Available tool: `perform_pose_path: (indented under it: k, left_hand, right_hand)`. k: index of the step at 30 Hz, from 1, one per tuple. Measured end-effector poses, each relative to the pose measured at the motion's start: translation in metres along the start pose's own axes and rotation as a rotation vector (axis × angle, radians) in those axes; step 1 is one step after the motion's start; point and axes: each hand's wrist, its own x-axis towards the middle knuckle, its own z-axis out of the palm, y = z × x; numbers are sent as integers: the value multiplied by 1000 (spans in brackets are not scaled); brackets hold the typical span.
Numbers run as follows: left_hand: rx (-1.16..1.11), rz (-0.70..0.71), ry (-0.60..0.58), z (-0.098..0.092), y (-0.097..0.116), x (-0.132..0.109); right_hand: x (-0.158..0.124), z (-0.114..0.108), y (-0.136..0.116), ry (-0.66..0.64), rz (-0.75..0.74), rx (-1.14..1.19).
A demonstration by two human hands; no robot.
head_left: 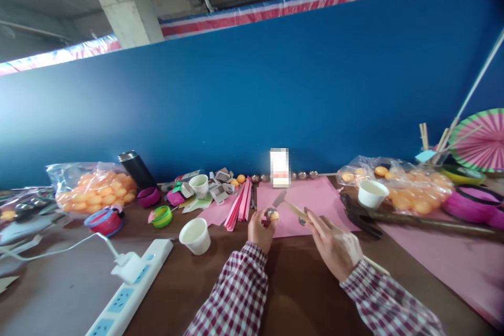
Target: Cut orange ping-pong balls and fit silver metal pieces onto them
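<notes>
My left hand is closed, its fingers around a shiny silver ball at the near left edge of a pink paper sheet. An orange-yellow patch shows on the ball's lower side; I cannot tell whether it is a reflection. My right hand grips the pale wooden handle of a hammer. Its dark head points left, just above and beyond the ball. Under the handle lies a small silvery piece, partly hidden by my right fingers. More silver balls stand in a row along the sheet's far edge.
Folded pink paper strips and a white cup are left of my hands. A power strip lies near left. At right are a claw hammer, another cup and bagged orange balls. A blue partition stands behind.
</notes>
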Motion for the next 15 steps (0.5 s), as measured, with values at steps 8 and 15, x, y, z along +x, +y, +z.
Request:
perform_pose_path:
  k: [8,15]
  left_hand:
    - [-42,40,35,0,-2,0]
    - [-158,-89,20,-1,-1,1]
  right_hand:
    - [-1,3,-1,12,20,-14]
    - [-1,5,0,-9,16,1]
